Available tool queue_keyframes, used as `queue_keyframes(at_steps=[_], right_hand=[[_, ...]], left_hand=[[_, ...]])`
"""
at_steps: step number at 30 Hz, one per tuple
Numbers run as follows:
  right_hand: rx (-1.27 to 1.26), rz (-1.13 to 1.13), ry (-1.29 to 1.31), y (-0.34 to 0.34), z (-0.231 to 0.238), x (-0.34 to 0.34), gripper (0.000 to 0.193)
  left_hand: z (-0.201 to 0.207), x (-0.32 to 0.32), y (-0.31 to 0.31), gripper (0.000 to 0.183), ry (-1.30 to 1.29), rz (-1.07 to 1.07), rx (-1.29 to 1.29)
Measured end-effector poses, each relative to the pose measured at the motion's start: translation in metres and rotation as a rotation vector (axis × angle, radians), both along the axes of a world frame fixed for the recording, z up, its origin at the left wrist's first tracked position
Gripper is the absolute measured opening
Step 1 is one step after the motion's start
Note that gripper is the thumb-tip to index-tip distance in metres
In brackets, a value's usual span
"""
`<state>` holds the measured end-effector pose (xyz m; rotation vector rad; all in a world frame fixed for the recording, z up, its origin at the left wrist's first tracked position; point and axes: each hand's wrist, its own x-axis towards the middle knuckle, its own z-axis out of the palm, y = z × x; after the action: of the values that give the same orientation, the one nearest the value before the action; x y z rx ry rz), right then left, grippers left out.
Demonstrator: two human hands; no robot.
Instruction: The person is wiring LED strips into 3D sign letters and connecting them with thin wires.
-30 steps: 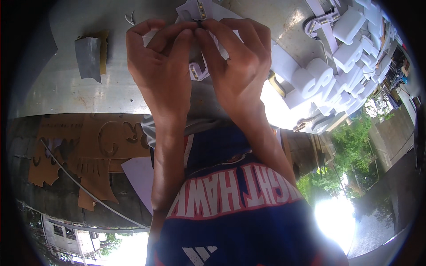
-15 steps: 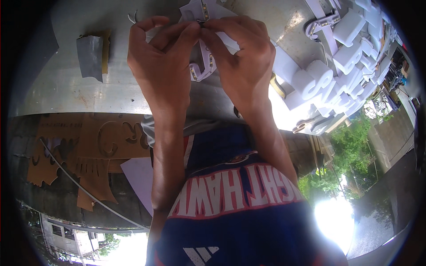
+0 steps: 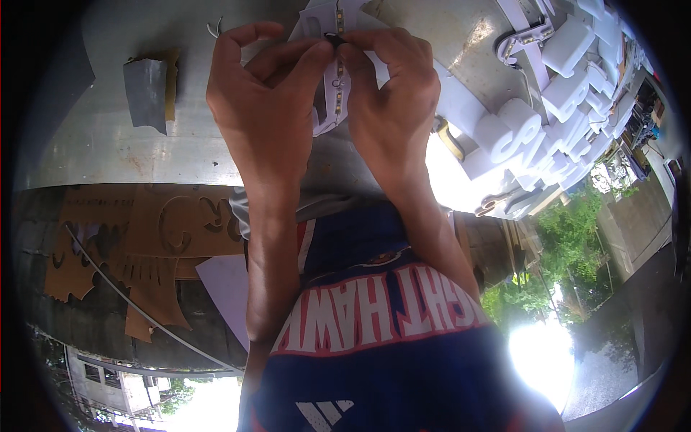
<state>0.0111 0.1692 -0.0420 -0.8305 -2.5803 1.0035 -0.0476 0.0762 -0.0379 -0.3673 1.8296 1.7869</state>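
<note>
Over the metal table, my left hand [image 3: 263, 101] and my right hand [image 3: 396, 93] meet, thumbs and forefingers closed in a pinch. Between the fingertips is a small black piece [image 3: 333, 38], thin and partly covered; its exact kind I cannot make out. Directly beneath lies a white letter-shaped piece [image 3: 327, 124] with a strip of small yellow LEDs [image 3: 339, 101] along it. A loop of thin wire shows on the strip below my fingertips. My hands hide much of this piece.
Several white foam-like block letters [image 3: 568, 93] crowd the right side, near another LED-lined piece [image 3: 522, 39]. Scissors [image 3: 493, 203] and a yellow-and-black tool [image 3: 451, 140] lie nearer me. A grey scrap [image 3: 146, 93] sits at left. Cut brown cardboard [image 3: 151, 230] is below the table's near edge.
The white piece has turned or shifted under my hands, so its LED strip now runs nearly straight. My fingertips have moved slightly right, and the black piece shows more clearly between them.
</note>
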Motion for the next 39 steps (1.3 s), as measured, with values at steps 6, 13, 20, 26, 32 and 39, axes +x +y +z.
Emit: queue_keyframes(at_steps=[6,13,20,26,32,39], right_hand=[[-0.016,0.027,0.040,0.001,0.001,-0.001,0.008],[-0.030,0.080,-0.027,0.007,0.008,-0.001,0.007],[-0.074,0.095,-0.046,0.009,0.013,0.001,0.009],[-0.093,0.065,-0.098,0.008,0.016,0.002,0.014],[-0.102,0.008,-0.057,0.001,0.011,0.002,0.012],[-0.230,0.023,-0.038,0.009,0.011,0.001,0.011]], left_hand=[[0.003,0.003,0.003,0.039,0.031,0.018,0.009],[0.005,0.003,0.008,0.037,0.017,0.036,-0.049],[0.009,0.003,0.008,0.033,0.063,-0.020,-0.085],[0.012,-0.001,0.006,0.036,0.007,-0.047,-0.080],[0.010,-0.001,0.004,0.038,0.015,-0.054,-0.058],[0.008,-0.002,0.003,0.038,-0.012,-0.037,-0.035]])
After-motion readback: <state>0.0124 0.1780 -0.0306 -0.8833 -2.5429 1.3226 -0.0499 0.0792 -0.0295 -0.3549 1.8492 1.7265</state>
